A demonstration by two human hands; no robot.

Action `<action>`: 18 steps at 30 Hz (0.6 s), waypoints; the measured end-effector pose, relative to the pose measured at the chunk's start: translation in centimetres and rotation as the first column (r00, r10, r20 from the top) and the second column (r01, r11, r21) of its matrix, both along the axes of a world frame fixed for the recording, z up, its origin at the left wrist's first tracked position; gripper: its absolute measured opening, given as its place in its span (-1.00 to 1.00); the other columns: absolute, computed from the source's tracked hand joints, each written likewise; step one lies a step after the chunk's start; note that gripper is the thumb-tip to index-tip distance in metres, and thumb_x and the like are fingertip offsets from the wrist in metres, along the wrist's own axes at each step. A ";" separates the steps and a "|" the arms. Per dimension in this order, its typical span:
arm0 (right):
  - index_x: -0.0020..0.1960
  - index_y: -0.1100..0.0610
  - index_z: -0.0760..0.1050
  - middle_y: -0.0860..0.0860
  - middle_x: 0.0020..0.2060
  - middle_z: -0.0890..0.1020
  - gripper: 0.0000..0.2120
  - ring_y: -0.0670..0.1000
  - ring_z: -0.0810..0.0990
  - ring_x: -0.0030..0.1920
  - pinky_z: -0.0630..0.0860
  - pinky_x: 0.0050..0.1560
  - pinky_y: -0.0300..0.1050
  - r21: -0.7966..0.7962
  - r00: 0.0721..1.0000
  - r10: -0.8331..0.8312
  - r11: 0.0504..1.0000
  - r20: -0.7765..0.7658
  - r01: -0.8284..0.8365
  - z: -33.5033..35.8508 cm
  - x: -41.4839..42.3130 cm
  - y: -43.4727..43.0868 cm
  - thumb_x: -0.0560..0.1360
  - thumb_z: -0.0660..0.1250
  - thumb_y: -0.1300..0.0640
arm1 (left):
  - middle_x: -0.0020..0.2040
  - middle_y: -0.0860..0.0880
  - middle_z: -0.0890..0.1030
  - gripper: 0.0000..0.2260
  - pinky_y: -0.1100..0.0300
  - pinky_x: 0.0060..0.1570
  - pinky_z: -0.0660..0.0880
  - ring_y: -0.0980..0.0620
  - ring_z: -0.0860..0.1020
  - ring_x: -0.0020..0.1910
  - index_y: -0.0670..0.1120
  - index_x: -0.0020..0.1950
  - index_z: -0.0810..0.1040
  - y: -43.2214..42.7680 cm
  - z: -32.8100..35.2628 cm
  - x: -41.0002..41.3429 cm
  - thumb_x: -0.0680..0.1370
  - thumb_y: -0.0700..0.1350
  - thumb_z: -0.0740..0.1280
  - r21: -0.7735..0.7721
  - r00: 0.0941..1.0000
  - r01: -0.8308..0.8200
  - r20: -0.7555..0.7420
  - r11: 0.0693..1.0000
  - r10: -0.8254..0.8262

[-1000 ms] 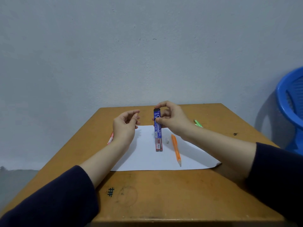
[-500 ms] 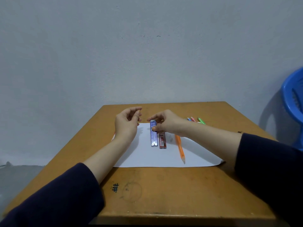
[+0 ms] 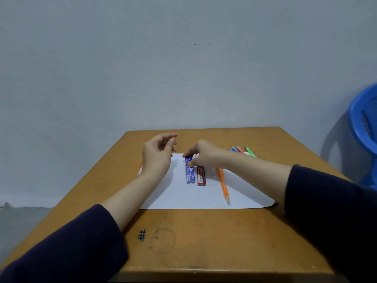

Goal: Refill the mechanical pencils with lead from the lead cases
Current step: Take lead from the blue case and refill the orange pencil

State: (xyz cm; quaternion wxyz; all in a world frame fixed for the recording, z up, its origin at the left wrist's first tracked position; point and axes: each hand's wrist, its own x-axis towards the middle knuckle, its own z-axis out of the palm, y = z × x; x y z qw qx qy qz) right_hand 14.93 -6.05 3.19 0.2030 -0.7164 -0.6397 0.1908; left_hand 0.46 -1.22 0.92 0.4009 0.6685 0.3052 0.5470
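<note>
I see the near edge of the brown wooden table (image 3: 204,252) first. It looks smooth and worn, with a small black hash mark (image 3: 142,235) and a faint pencil circle (image 3: 162,240) drawn on it. This near part is bare, so there is lots of room here. My two dark blue sleeves (image 3: 67,248) come in over the near corners.

Next comes a flat white sheet of paper (image 3: 183,198) in the middle of the table. Its near right corner is rounded. An orange pencil (image 3: 223,184) lies on the paper, long and thin, with its tip pointing at me.

Just left of it lie two lead cases, side by side and nearly touching. The red lead case (image 3: 201,176) is flat on the paper. The blue lead case (image 3: 190,173) is a flat, shiny little bar with white words on it. My right hand (image 3: 206,155) pinches its far end between thumb and finger. My left hand (image 3: 157,156) floats above the paper's left side, loosely curled and holding nothing that I can see. A bit of a red and white pencil (image 3: 140,171) peeks out by that wrist, at the paper's left edge.

Farther back, near the right edge, a few more pencils (image 3: 242,150) in blue, pink and green lie close together. The far part of the table is bare. Behind it stands a plain grey wall (image 3: 183,68), and a blue plastic chair (image 3: 363,127) is off to the right.
</note>
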 end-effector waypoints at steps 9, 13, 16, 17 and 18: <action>0.31 0.06 0.50 -0.04 0.23 0.56 -0.66 -0.12 0.43 0.04 0.28 -0.04 -0.30 0.001 0.998 -0.031 1.000 0.063 0.031 -0.1 -0.2 -0.7 0.53 0.34 0.12 | -0.22 0.11 0.64 -0.79 0.37 -0.26 0.44 0.23 0.57 -0.28 0.11 0.02 0.61 -0.2 -0.1 0.1 0.56 -0.21 0.32 0.095 0.991 0.024 -0.134 0.995 -0.011; 0.32 0.03 0.50 -0.05 0.26 0.55 -0.65 -0.06 0.46 0.22 0.27 -0.03 -0.30 0.015 0.992 -0.045 0.999 0.115 0.043 -0.2 -0.3 -1.0 0.53 0.34 0.08 | -0.19 0.11 0.64 -0.79 0.37 -0.24 0.45 0.18 0.59 -0.24 0.07 0.06 0.63 -0.3 -0.1 0.1 0.56 -0.21 0.32 0.138 0.984 0.025 -0.179 0.990 0.000; 0.30 0.02 0.51 -0.07 0.25 0.55 -0.65 -0.04 0.45 0.25 0.29 0.03 -0.25 0.028 0.985 -0.051 0.999 0.165 0.047 -0.3 -0.3 -1.1 0.52 0.35 0.05 | -0.21 0.12 0.64 -0.81 0.26 -0.21 0.50 0.18 0.59 -0.25 0.06 0.02 0.64 -0.3 -0.2 0.1 0.55 -0.22 0.33 0.141 0.982 0.018 -0.186 0.990 0.009; 0.29 0.03 0.51 -0.07 0.25 0.55 -0.65 -0.04 0.45 0.25 0.30 0.07 -0.23 0.033 0.983 -0.050 0.998 0.176 0.045 -0.4 -0.3 -1.1 0.52 0.35 0.04 | -0.21 0.12 0.64 -0.81 0.25 -0.21 0.50 0.18 0.59 -0.25 0.07 0.01 0.64 -0.3 -0.2 0.1 0.55 -0.22 0.33 0.141 0.982 0.016 -0.186 0.990 0.011; 0.29 0.03 0.52 -0.07 0.24 0.56 -0.65 -0.04 0.46 0.25 0.31 0.10 -0.21 0.040 0.982 -0.050 0.998 0.180 0.044 -0.4 -0.4 -1.2 0.51 0.36 0.05 | -0.21 0.12 0.64 -0.81 0.25 -0.21 0.50 0.17 0.59 -0.24 0.07 0.00 0.64 -0.3 -0.2 0.1 0.55 -0.22 0.33 0.142 0.982 0.014 -0.187 0.990 0.013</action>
